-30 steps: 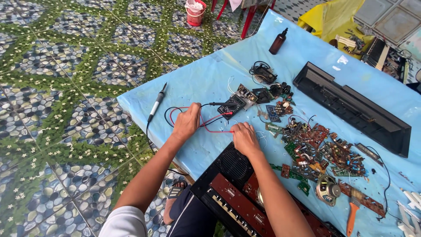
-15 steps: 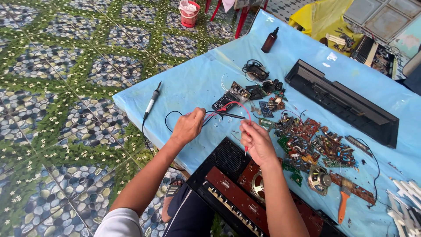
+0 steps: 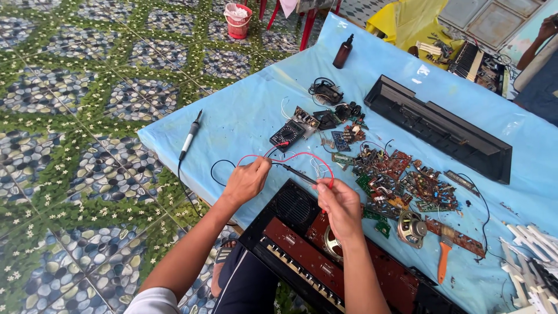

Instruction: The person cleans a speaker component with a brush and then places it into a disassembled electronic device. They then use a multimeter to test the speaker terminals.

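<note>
Left hand is closing its fingers around a black test probe, pinched near the cable end, with the tip pointing toward the right hand. Right hand is gripping the red test lead in a fist; the probe tip itself is hidden under the fingers. The red wire is arching up between both hands and running back to a dark multimeter lying flat on the blue table cover, just beyond the hands. Both hands are hovering over the table's near edge, right above the opened keyboard chassis, which is showing a brown board, a round speaker grille and a strip of keys. To the right, a heap of loose circuit boards is spreading out, with a small speaker and an orange-handled tool near it. A soldering iron is lying well apart on the left, a brown bottle is standing at the far edge, and a long black casing is lying beyond the boards.
</note>
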